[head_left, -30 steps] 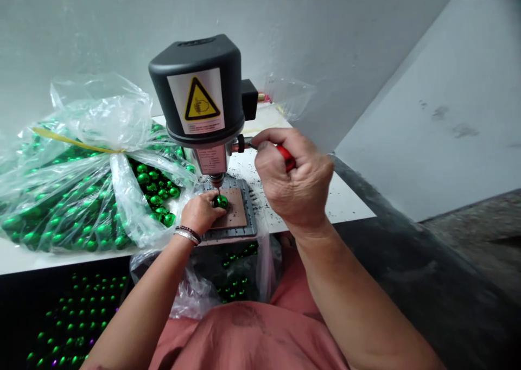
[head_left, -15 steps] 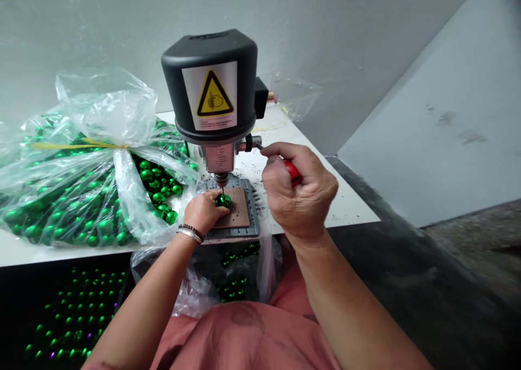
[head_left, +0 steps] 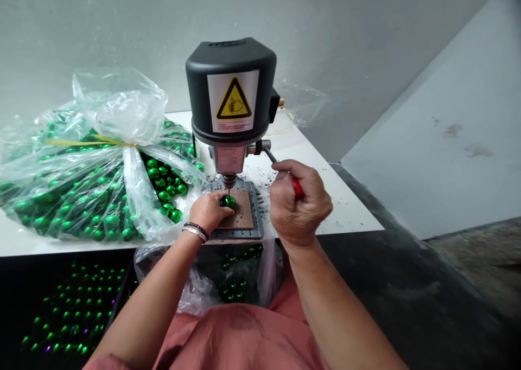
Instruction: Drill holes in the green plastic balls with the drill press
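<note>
A small drill press (head_left: 232,88) with a black motor cover and a yellow warning label stands on the white table. Under its chuck, my left hand (head_left: 209,211) grips a shiny green ball (head_left: 229,202) between thumb and fingers. The ball rests on a brown board (head_left: 244,210) that lies on the grey ribbed base (head_left: 258,226). The thin drill bit (head_left: 228,191) comes down to the top of the ball; whether it has gone in I cannot tell. My right hand (head_left: 300,202) is closed around the red knob of the press's feed lever (head_left: 270,155).
A tied clear plastic bag (head_left: 134,180) full of green balls covers the table's left side. Dark shavings lie around the base. Below the table edge, an open plastic bag (head_left: 191,291) holds green balls, and rows of green balls (head_left: 77,305) sit lower left. Walls stand behind and right.
My right hand has lowered a little with the lever knob. The view has shifted, so the press appears farther right. My left hand still holds the green ball under the bit.
</note>
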A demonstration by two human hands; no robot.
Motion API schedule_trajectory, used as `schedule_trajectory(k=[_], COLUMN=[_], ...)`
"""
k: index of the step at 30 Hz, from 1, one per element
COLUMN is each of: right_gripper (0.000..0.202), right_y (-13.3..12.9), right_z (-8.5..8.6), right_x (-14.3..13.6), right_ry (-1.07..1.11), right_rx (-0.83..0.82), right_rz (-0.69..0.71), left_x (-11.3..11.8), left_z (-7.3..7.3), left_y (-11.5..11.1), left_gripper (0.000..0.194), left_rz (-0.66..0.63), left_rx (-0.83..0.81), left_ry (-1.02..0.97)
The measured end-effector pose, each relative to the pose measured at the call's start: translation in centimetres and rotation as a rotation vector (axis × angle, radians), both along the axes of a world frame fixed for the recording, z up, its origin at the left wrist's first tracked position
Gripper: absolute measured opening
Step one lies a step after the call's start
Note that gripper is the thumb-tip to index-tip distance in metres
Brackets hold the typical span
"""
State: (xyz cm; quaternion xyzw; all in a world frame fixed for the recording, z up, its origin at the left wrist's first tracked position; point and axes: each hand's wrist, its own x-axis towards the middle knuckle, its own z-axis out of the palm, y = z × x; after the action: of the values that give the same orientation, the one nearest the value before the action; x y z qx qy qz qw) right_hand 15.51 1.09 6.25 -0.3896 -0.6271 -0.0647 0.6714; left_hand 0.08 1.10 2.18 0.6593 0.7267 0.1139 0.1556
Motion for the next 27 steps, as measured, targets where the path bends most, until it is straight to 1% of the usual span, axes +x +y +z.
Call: schedule_trajectory(k=[4,6,8,9,11,12,14,16,18,22,24,27], right_gripper=[0.02,0.019,0.019,0.018,0.018,0.018,0.02,0.022,0.023,0.021,0.021,0.02], right_y=[-0.1,-0.2,-0.2,-0.1,0.4,0.7,1.3,1.9,2.3,2.3,2.2,2.1], right_z=[-1.6,-1.7,-0.8,0.1,2.5,3.7,6.0,7.4,8.0,7.9,7.7,7.7], right_x=[0.0,-0.1,-0.2,-0.3,-0.4,-0.5,-0.4,-0.3,-0.2,-0.2,-0.3,-0.4], right_ry=[0.0,0.015,0.046,0.064,0.096,0.11,0.1,0.089,0.083,0.093,0.094,0.102], right_rx=[-0.048,-0.06,-0.036,-0.018,-0.003,-0.027,-0.083,-0.124,-0.151,-0.154,-0.147,-0.128], right_rz=[0.022,0.027,0.016,0.007,0.001,0.007,0.063,0.097,0.118,0.113,0.112,0.137], left_x=[-0.1,-0.1,-0.2,-0.2,-0.3,-0.4,-0.6,-0.9,-1.1,-1.3,-1.3,-1.4], left_z=[-0.2,-0.2,-0.4,-0.5,-0.7,-0.7,-0.7,-0.6,-0.4,-0.2,-0.3,-0.4], left_y=[0.0,0.0,0.1,0.1,0.2,0.2,-0.2,-1.0,-2.2,-4.9,-5.9,-6.7], left_gripper=[0.048,0.048,0.047,0.047,0.046,0.046,0.044,0.043,0.043,0.047,0.046,0.045], left_rz=[0.008,0.0,-0.004,0.001,0.021,0.032,0.041,0.027,-0.005,-0.078,-0.123,-0.184], left_rx=[0.017,0.027,0.041,0.044,0.043,0.039,0.027,0.012,0.009,0.043,0.042,0.028], left_ry=[-0.013,-0.018,-0.036,-0.052,-0.102,-0.138,-0.232,-0.321,-0.375,-0.422,-0.447,-0.47])
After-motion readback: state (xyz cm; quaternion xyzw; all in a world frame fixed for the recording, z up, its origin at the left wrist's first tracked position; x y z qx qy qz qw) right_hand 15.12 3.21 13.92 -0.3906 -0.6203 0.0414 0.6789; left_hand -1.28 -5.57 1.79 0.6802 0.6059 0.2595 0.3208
